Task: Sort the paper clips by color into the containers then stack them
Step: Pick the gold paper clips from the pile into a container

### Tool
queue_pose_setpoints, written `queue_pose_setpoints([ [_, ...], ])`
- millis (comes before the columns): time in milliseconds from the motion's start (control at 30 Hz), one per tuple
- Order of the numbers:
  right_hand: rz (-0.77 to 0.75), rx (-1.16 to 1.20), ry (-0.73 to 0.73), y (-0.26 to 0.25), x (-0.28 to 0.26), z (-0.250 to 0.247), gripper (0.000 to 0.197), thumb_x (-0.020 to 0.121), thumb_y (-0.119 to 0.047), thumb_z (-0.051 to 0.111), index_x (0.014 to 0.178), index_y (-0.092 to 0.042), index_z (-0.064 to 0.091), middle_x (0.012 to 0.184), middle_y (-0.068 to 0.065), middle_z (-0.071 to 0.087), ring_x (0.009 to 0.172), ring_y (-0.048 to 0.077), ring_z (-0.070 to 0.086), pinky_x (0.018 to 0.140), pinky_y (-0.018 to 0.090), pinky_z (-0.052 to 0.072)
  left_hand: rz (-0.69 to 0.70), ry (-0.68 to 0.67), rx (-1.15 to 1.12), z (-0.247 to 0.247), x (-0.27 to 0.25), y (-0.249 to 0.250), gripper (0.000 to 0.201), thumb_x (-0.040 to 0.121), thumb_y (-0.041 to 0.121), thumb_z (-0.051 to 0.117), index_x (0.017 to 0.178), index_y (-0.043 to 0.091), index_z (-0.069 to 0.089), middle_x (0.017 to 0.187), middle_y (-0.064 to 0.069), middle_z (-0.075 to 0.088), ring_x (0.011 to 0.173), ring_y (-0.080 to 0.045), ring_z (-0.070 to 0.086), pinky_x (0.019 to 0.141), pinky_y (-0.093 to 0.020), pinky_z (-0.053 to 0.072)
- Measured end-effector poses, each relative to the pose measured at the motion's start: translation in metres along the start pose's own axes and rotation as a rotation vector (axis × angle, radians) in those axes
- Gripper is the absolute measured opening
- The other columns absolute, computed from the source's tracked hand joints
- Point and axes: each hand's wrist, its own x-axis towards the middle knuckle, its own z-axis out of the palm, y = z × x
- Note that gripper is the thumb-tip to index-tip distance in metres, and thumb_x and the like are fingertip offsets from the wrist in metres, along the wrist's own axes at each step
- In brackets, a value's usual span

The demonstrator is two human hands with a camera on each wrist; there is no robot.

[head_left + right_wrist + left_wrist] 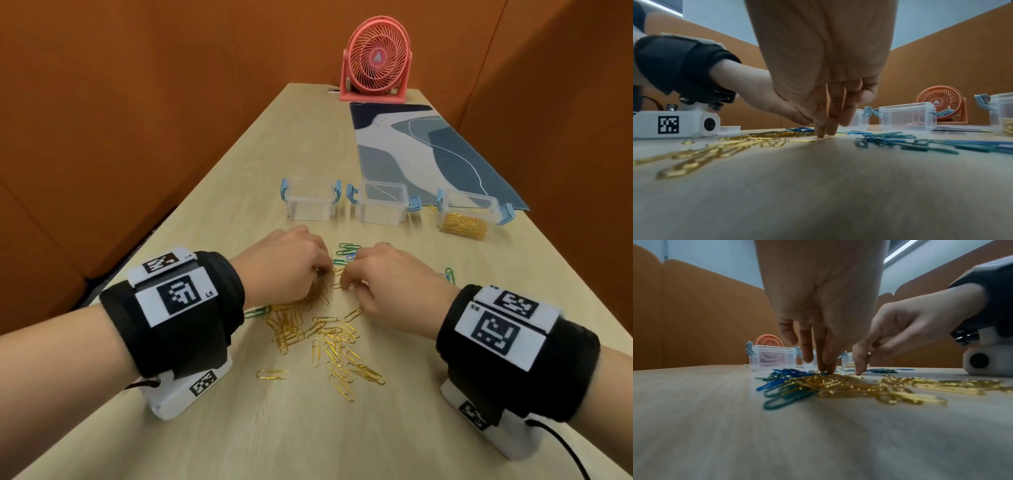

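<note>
A spread of gold paper clips point(329, 339) lies on the wooden table between my wrists. Green and blue clips point(346, 250) lie just beyond my hands and show in the right wrist view point(906, 142). My left hand point(318, 272) curls down onto the far end of the gold pile, its fingertips point(826, 369) pinching gold clips. My right hand point(342, 283) faces it, thumb and fingertips point(823, 134) pinching a gold clip against the table. Behind stand three clear containers with blue latches: the left point(310, 202) and middle point(380, 204) are empty, the right point(467, 219) holds gold clips.
A pink desk fan point(376, 65) stands at the table's far end, with a blue patterned mat point(428, 150) in front of it. Orange partitions wall in both sides. A stray green clip point(450, 274) lies right of my right hand. A black cable point(565, 448) trails from my right wrist.
</note>
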Motion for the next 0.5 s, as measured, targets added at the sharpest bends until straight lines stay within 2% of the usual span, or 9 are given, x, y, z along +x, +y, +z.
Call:
queue_pose_setpoints([
  [67, 0.007, 0.056, -0.014, 0.000, -0.002, 0.000, 0.031, 0.089, -0.013, 0.043, 0.106, -0.026, 0.066, 0.111, 0.001, 0.061, 0.110, 0.023, 0.052, 0.096, 0.038, 0.045, 0.031, -0.033, -0.022, -0.001, -0.003, 0.001, 0.045, 0.088, 0.007, 0.039, 0.121, 0.028, 0.061, 0.127, 0.010, 0.057, 0.113, -0.014, 0.044, 0.098, -0.036, 0.040],
  [133, 0.010, 0.083, 0.006, 0.001, -0.003, 0.000, 0.030, 0.088, -0.013, 0.043, 0.100, -0.024, 0.067, 0.106, 0.000, 0.064, 0.106, 0.022, 0.054, 0.094, 0.037, 0.046, 0.020, 0.012, -0.065, -0.001, -0.008, 0.001, 0.044, 0.087, 0.007, 0.040, 0.117, 0.029, 0.063, 0.124, 0.011, 0.058, 0.112, -0.012, 0.045, 0.098, -0.035, 0.040],
  [200, 0.007, 0.093, 0.040, 0.003, -0.003, 0.000, 0.031, 0.088, -0.012, 0.042, 0.103, -0.024, 0.067, 0.109, -0.001, 0.063, 0.108, 0.021, 0.053, 0.094, 0.036, 0.045, -0.052, 0.121, -0.108, -0.002, -0.014, -0.002, 0.043, 0.088, 0.007, 0.040, 0.115, 0.030, 0.064, 0.120, 0.010, 0.059, 0.110, -0.011, 0.046, 0.098, -0.033, 0.041],
  [267, -0.011, 0.090, 0.048, 0.004, -0.001, 0.001, 0.036, 0.090, -0.011, 0.041, 0.115, -0.025, 0.062, 0.118, -0.002, 0.059, 0.113, 0.020, 0.049, 0.096, 0.036, 0.043, -0.114, 0.181, -0.132, -0.001, -0.024, -0.006, 0.043, 0.089, 0.006, 0.039, 0.113, 0.029, 0.065, 0.116, 0.009, 0.060, 0.108, -0.011, 0.046, 0.096, -0.029, 0.041],
  [400, -0.095, 0.065, -0.020, 0.004, 0.007, 0.005, 0.046, 0.092, -0.007, 0.039, 0.133, -0.027, 0.048, 0.133, -0.004, 0.049, 0.120, 0.020, 0.042, 0.102, 0.037, 0.040, -0.069, 0.078, -0.111, 0.003, -0.037, -0.006, 0.043, 0.090, 0.007, 0.039, 0.121, 0.028, 0.061, 0.116, 0.006, 0.059, 0.109, -0.012, 0.047, 0.094, -0.026, 0.040],
  [433, -0.109, 0.066, -0.033, 0.004, 0.009, 0.006, 0.046, 0.092, -0.006, 0.040, 0.133, -0.025, 0.048, 0.132, -0.002, 0.048, 0.121, 0.020, 0.043, 0.102, 0.037, 0.040, -0.035, 0.040, -0.113, 0.004, -0.037, -0.004, 0.043, 0.091, 0.008, 0.039, 0.122, 0.027, 0.060, 0.116, 0.004, 0.059, 0.108, -0.013, 0.048, 0.095, -0.026, 0.040],
  [500, -0.115, 0.096, -0.032, 0.003, 0.009, 0.006, 0.042, 0.091, -0.005, 0.040, 0.126, -0.022, 0.055, 0.125, 0.000, 0.051, 0.118, 0.019, 0.047, 0.100, 0.033, 0.042, 0.029, -0.021, -0.163, 0.005, -0.037, -0.001, 0.043, 0.089, 0.005, 0.041, 0.122, 0.025, 0.061, 0.114, 0.001, 0.058, 0.106, -0.014, 0.051, 0.093, -0.019, 0.038],
])
